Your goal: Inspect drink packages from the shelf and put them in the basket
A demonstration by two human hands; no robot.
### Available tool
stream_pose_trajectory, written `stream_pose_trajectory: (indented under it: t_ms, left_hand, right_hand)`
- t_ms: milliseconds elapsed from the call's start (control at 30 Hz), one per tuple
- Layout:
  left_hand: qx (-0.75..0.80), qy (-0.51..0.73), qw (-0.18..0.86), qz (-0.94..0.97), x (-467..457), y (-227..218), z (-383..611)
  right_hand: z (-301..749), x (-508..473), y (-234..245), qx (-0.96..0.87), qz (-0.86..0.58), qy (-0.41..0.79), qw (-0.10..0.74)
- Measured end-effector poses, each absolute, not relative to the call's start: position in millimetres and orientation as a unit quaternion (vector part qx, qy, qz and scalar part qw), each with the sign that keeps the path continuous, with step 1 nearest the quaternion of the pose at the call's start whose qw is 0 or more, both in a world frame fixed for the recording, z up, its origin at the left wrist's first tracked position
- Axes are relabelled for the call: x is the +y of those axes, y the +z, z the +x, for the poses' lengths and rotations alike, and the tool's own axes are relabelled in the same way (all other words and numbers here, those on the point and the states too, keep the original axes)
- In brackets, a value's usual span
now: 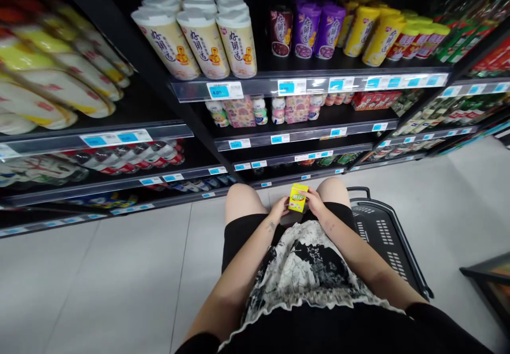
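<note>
Between my knees, both hands hold a small yellow drink carton [297, 201] with green lettering on its front. My left hand [281, 208] grips its left side, the fingers partly hidden behind it. My right hand [313, 201] has its fingers closed on the right side, with the thumb over the front face. The carton is upright and its front faces up toward me. Just beyond it stand the low shelves [279, 181], with blue and white price labels along their edges.
White porridge cans [239, 45], purple cans [306, 30] and yellow cans [360, 32] fill the upper shelf. Bottles [131, 154] stand on the left shelves. A black shopping basket [378, 232] rests on the floor at my right. A dark display edge [488, 285] juts in at far right.
</note>
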State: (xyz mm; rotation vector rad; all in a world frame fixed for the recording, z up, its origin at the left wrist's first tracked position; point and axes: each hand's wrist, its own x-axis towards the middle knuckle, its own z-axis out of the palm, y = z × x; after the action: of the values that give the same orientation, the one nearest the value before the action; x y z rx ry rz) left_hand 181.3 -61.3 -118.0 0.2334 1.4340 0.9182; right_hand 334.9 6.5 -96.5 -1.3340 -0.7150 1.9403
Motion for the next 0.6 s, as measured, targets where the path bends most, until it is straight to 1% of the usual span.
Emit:
stream_pose_trajectory:
  t_ms: [200,400,600]
  left_hand:
    - [0.619,0.403,0.670,0.079,-57,-109,182]
    - [0.600,0.440,0.647,0.165,-57,-111,188]
    - [0.599,0.447,0.627,0.220,-59,-118,192]
  right_hand:
    - [335,9,-102,-0.295,-0.485,0.751,0.336]
    - [332,13,-110,-0.311,-0.480,0.752,0.326]
    - [332,14,-112,-0.333,-0.480,0.755,0.298]
